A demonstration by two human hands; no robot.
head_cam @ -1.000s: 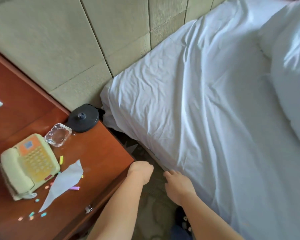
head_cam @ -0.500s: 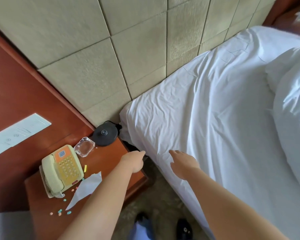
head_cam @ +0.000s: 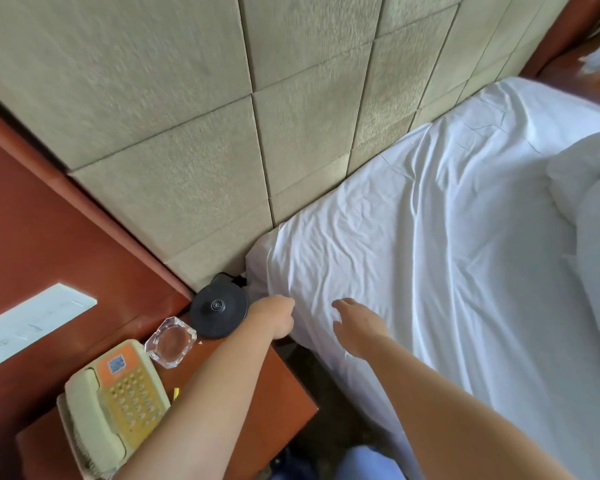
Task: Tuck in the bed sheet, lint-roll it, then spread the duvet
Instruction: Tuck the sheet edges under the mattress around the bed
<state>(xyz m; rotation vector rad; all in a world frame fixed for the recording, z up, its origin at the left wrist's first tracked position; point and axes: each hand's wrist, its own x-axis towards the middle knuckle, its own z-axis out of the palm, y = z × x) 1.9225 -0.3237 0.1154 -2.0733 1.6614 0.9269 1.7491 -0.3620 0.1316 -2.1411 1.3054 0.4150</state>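
A wrinkled white bed sheet point(head_cam: 430, 254) covers the mattress, and its corner hangs loose at the head end near the padded headboard point(head_cam: 291, 133). My left hand point(head_cam: 274, 317) is curled into a fist right at that hanging corner; I see no fabric held in it. Just to its right, my right hand point(head_cam: 357, 323) hovers over the sheet's side edge with its fingers relaxed and spread. The bunched white duvet point(head_cam: 596, 202) lies on the bed's far right. No lint roller is in view.
A wooden nightstand point(head_cam: 284, 375) stands close beside the bed. On it are a black kettle base point(head_cam: 219, 310), a glass ashtray point(head_cam: 170, 341) and a cream telephone point(head_cam: 115, 393). A narrow strip of carpet point(head_cam: 326, 393) separates nightstand and bed.
Both hands have moved up and forward from the gap beside the nightstand to the sheet's head-end corner. My view has lifted, showing more headboard.
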